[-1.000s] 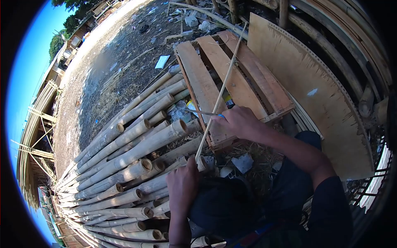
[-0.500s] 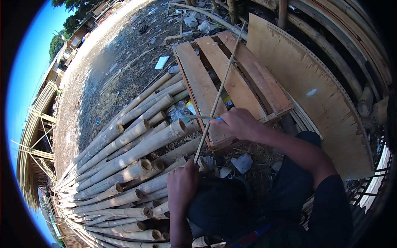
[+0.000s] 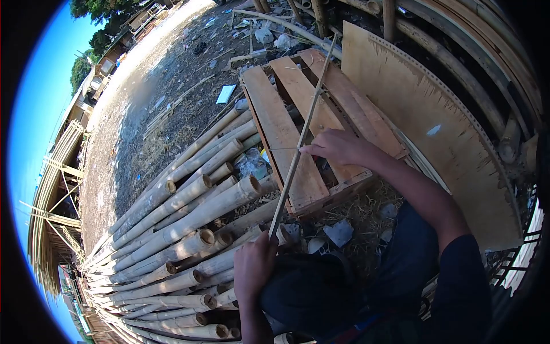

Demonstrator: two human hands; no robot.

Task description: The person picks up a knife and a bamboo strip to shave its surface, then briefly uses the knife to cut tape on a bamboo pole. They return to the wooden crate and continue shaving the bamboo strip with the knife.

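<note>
My left hand [image 3: 255, 266] is closed round the lower end of a long, thin bamboo strip [image 3: 310, 117]. The strip slants up and away over a slatted wooden crate [image 3: 286, 137]. In my right hand [image 3: 338, 148] is a knife [image 3: 285, 149], its handle mostly hidden by the fingers. Its thin blade points left and crosses the strip about midway, seen almost edge-on. Below the crate, my bent knee lies close to my left hand.
A large stack of bamboo poles [image 3: 197, 215] fills the left side, cut ends towards me. A plywood sheet [image 3: 424, 114] leans at the right, before a rack of poles [image 3: 452, 60]. Stones [image 3: 339, 232] and litter lie on the ground.
My right hand and the knife have moved up along the strip, away from my left hand, and the blade has turned more edge-on. My left hand keeps its hold on the lower end.
</note>
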